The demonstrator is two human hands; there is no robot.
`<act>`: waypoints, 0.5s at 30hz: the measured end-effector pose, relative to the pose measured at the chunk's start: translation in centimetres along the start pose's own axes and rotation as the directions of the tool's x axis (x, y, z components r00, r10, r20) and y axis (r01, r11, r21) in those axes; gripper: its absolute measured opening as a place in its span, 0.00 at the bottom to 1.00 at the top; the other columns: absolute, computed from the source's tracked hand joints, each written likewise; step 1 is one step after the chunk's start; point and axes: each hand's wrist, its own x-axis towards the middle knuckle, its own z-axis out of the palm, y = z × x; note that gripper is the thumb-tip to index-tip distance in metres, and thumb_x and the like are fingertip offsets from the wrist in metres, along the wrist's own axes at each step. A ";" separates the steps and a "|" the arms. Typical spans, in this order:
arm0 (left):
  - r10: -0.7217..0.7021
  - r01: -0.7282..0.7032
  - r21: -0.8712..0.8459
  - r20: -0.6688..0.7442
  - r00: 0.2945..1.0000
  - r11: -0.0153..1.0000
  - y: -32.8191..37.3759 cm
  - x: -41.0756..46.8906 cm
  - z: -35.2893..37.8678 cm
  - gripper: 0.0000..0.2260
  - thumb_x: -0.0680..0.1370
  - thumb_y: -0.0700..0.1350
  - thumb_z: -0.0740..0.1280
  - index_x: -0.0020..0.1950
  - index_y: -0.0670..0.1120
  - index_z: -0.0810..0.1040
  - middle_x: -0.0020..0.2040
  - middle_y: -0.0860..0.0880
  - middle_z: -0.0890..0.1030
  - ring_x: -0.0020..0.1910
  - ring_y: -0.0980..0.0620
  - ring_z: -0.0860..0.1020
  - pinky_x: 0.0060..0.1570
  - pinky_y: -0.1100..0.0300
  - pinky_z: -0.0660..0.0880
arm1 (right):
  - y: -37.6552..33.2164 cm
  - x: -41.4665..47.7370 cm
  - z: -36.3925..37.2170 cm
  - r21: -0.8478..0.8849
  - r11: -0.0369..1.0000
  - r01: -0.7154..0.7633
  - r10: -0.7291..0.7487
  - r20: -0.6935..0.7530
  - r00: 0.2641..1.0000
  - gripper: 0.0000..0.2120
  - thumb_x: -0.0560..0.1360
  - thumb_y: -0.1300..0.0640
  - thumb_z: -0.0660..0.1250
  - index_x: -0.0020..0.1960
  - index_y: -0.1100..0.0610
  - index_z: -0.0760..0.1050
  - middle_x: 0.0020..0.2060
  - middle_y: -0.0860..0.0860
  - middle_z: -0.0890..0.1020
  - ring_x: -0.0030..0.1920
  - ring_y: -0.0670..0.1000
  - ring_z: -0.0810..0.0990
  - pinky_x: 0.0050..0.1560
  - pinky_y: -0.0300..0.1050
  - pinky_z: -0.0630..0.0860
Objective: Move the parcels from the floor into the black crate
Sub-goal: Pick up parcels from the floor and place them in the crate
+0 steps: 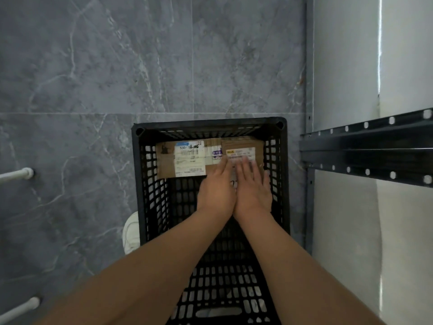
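Black crate (140,184) nearest, both forearms reaching in. Left hand (216,188) at small parcel's near-left edge, fingers hidden; grip cannot tell. Right hand (253,184) flat on small parcel (243,146), fingers straight, blurred. Large parcel (180,158) just beside, both against far crate wall. Step, likely: seating small parcel. Next: let go, lift hands clear, look for more; grey tiled floor (93,90) beyond shows none.

Grey marble-tile floor (93,90) — black crate (208,126) stands on it, a white shoe (131,233) just beside.
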 end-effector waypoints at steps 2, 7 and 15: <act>0.011 -0.028 0.241 0.069 0.998 0.970 -0.4 1.1 -0.7 0.29 0.82 0.44 0.59 0.81 0.48 0.52 0.81 0.51 0.52 0.76 0.48 0.58 0.71 0.50 0.64 | 0.4 1.2 -1.5 0.005 0.999 0.038 -0.038 0.030 0.999 0.51 0.75 0.55 0.68 0.78 0.52 0.31 0.77 0.49 0.31 0.78 0.52 0.32 0.78 0.57 0.40; 0.008 -0.027 0.144 0.134 0.991 0.989 0.1 1.9 -2.1 0.28 0.82 0.39 0.59 0.81 0.45 0.54 0.81 0.48 0.53 0.76 0.46 0.60 0.72 0.51 0.65 | 1.7 2.6 -6.0 0.085 0.992 0.098 -0.115 0.222 0.968 0.39 0.80 0.59 0.60 0.80 0.51 0.37 0.79 0.47 0.37 0.79 0.54 0.38 0.77 0.58 0.46; -0.098 0.092 0.118 0.051 0.994 0.989 3.5 -5.3 -9.1 0.26 0.82 0.40 0.57 0.80 0.45 0.56 0.81 0.46 0.55 0.76 0.47 0.63 0.74 0.51 0.63 | 0.9 -8.3 -8.1 0.268 0.949 0.165 -0.156 -0.053 0.986 0.38 0.81 0.57 0.58 0.80 0.54 0.35 0.79 0.50 0.37 0.78 0.50 0.34 0.78 0.54 0.37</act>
